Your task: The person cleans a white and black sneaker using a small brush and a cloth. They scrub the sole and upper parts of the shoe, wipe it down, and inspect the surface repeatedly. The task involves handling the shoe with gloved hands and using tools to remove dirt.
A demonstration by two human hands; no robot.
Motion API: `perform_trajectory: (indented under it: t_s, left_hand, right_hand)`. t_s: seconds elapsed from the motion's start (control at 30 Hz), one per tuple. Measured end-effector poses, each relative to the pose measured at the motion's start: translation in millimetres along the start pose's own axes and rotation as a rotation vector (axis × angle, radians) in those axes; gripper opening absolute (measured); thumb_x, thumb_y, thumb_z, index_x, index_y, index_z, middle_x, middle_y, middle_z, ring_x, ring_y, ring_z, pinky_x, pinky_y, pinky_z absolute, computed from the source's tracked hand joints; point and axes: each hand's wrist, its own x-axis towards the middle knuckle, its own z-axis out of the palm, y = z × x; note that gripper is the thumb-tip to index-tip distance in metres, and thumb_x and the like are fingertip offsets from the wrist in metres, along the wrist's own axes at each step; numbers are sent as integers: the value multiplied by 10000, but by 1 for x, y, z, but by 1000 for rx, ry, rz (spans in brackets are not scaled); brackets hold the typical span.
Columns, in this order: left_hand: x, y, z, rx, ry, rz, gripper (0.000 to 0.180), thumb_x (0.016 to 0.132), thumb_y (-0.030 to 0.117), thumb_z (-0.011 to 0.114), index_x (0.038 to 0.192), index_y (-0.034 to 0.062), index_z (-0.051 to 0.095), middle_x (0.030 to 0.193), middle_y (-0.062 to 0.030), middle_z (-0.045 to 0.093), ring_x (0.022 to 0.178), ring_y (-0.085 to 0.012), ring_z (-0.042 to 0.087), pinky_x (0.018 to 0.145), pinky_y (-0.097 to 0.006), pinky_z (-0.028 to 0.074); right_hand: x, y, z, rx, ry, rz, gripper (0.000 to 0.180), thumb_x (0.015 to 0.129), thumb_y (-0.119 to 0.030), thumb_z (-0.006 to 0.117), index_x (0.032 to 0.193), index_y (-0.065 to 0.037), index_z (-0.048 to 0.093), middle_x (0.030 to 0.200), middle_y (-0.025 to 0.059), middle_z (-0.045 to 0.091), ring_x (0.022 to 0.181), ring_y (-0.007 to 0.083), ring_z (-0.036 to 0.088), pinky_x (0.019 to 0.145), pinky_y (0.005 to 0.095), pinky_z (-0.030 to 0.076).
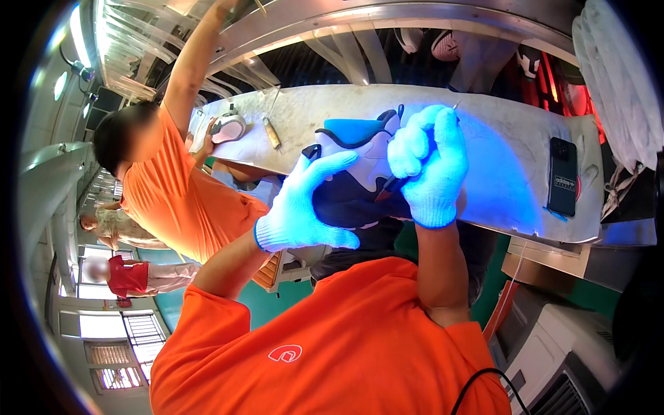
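Observation:
A grey-and-dark shoe upper (365, 158) with a blue inside is held over the near edge of the bench, in front of my body. My left hand (304, 204), in a white knit glove lit blue, clasps its left side with fingers and thumb spread around it. On the right side, my gloved right hand (430, 162) is closed in a fist around a thin tool. Its dark handle (393, 184) shows below the fist, and a fine metal tip sticks out above. The fist hides the tool's middle and part of the shoe.
A phone (562, 176) lies at the right of the pale bench (512, 124). A wooden-handled tool (272, 133) rests at the left. A co-worker in orange (183, 187) handles another shoe (228, 128). Behind runs a metal-edged conveyor (387, 21) with shoes and clear plastic strips.

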Motion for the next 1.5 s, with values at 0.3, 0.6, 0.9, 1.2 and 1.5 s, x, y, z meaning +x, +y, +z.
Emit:
perform_trajectory:
  t_s: [0.3, 0.6, 0.9, 1.2, 1.5]
  left_hand:
    - [-13, -17, 12, -319, 74, -240, 1049, 686, 292, 1075, 1599, 103, 592, 1454, -117, 610, 1359, -265, 595, 1176, -416, 483]
    - [-1, 5, 14, -644, 172, -677, 913, 720, 66, 994, 1556, 97, 629, 1364, -107, 599, 1218, -241, 689, 973, -356, 661]
    - [1, -2, 17, -395, 206, -497, 877, 720, 34, 969, 1541, 7, 663, 1400, -125, 642, 1173, -228, 718, 939, -342, 654]
    - [2, 20, 8, 333, 16, -387, 1095, 705, 362, 1024, 1687, 250, 552, 1662, -355, 468, 1563, -529, 493, 1211, -543, 511]
    - [1, 3, 18, 310, 120, -383, 1106, 598, 337, 1073, 1614, 253, 642, 1625, -339, 516, 1459, -494, 604, 1192, -514, 536]
  right_hand:
    - [0, 18, -8, -29, 56, -43, 360, 1195, -346, 579, 934, -102, 622, 702, 31, 561, 521, 170, 513, 481, 353, 412]
    - [-2, 32, -2, -148, 126, 1, 361, 1198, -354, 558, 922, -129, 611, 714, 15, 553, 562, 172, 522, 518, 342, 416]
    - [-3, 15, 3, -270, 274, -97, 415, 1187, -312, 574, 819, -120, 588, 635, 25, 550, 492, 157, 494, 480, 336, 413]
    - [11, 11, -13, -193, 285, -45, 422, 1204, -407, 539, 890, -132, 605, 681, 13, 550, 532, 162, 507, 498, 341, 402]
    - [5, 16, -11, -257, 316, -106, 434, 1201, -397, 540, 860, -134, 594, 652, 20, 538, 526, 162, 517, 503, 347, 415]
